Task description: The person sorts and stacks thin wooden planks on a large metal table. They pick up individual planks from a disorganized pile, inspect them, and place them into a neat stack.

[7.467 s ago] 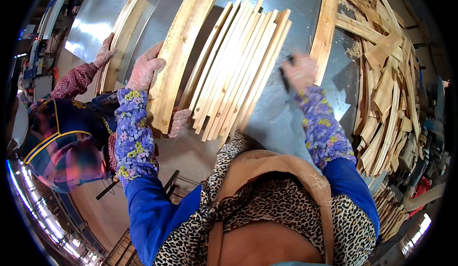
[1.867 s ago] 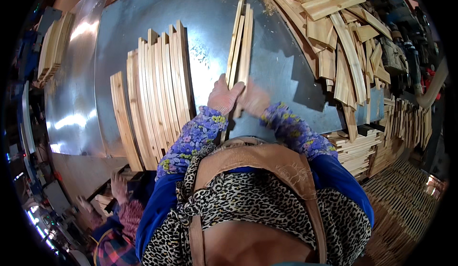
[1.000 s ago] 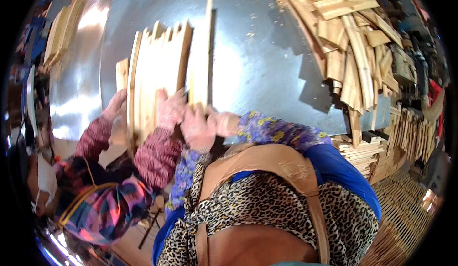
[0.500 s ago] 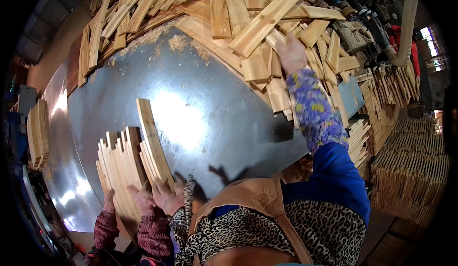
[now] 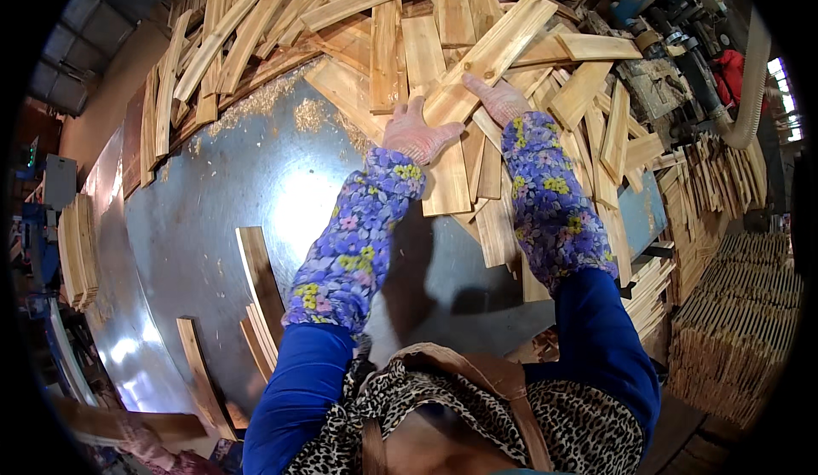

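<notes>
Both my hands wear pale pinkish gloves and reach over the heap of loose wooden planks. My left hand (image 5: 419, 137) is open with thumb and fingers spread, by the lower end of a long knotty plank (image 5: 503, 47) that lies slantwise on top. A shorter plank (image 5: 446, 187) lies just below that hand. My right hand (image 5: 503, 100) rests at the long plank's right edge, its index finger stretched onto the wood; the other fingers are partly hidden. Near my left forearm, a few planks (image 5: 261, 270) stand together on the metal table (image 5: 204, 245).
Sawdust (image 5: 256, 104) lies along the heap's edge. At lower left another person's hand (image 5: 145, 448) is at a plank (image 5: 128, 422). Stacked slats (image 5: 733, 322) stand at right, below machinery and a pale hose (image 5: 753, 92). A separate plank bundle (image 5: 77, 249) sits far left.
My left hand has left the grouped planks and reached forward to the heap. My right hand has shifted slightly left. The other person's hands and most grouped planks have moved away toward the lower left.
</notes>
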Tool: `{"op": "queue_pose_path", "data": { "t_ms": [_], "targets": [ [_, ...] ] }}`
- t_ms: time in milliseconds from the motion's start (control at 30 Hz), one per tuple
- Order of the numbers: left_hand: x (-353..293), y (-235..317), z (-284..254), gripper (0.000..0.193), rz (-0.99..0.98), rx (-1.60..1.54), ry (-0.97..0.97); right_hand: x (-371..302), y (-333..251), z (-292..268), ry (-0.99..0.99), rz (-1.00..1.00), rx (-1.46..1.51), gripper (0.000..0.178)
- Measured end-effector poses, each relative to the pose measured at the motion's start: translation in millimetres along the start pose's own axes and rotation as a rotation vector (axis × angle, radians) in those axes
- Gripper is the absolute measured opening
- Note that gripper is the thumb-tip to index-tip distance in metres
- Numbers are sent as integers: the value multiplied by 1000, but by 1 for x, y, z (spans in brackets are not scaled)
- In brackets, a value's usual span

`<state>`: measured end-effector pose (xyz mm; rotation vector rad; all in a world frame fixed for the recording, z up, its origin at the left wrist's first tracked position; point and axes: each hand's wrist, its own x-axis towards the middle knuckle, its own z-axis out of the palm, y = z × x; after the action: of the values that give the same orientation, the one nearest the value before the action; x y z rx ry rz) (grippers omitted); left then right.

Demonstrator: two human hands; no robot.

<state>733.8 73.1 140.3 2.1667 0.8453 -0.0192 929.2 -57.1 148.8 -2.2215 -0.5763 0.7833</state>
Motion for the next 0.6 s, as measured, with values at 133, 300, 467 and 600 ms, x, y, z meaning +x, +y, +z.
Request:
{"op": "queue_pose_path", "data": {
  "t_ms": [133,300,467,600],
  "targets": [
    [-31,-8,1,118,-31,-17,13,-21,17,34,133,-50,-137,101],
    [-131,-74,4,113,-165,-207,88,-104,-21,110,32,-50,-428,108],
    [-280,-158,46,103,-230,-453,90,-231,2,211,-205,-238,-652,105],
    [-354,-190,54,89,-523,-254,197,-321,83,234,-193,-472,-618,101]
  ]
}}
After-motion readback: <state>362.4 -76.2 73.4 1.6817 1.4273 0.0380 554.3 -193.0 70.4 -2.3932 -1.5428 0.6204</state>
